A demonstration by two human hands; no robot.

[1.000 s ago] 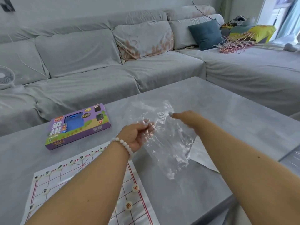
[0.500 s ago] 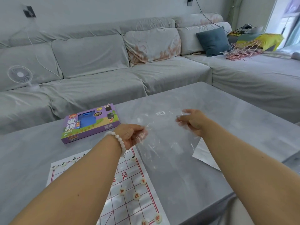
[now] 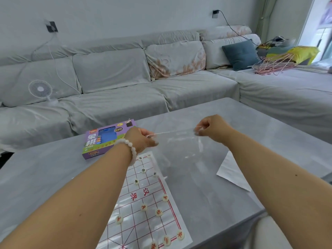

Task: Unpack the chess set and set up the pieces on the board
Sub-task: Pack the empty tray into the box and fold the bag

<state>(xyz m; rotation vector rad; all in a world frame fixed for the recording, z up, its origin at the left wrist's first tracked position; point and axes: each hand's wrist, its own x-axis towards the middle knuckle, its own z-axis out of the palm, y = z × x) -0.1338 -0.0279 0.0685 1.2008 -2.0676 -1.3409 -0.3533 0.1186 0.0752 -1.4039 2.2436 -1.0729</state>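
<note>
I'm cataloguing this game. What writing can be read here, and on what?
"象棋" and "XIANG QI": purple box.
"汉界": paper board, printed mid-sheet in red.
Round pieces: red or dark characters, too small to read.
Box's other small labels: blurred.

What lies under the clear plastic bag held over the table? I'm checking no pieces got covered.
Through the clear plastic bag, bare grey table and the board corner with one piece show. Nothing else shows.

We see a clear, glossy plastic bag (image 3: 181, 151), a smooth matt grey table (image 3: 260, 126), a shiny paper board (image 3: 143, 209), and a cloth-covered sofa (image 3: 115, 97).
</note>
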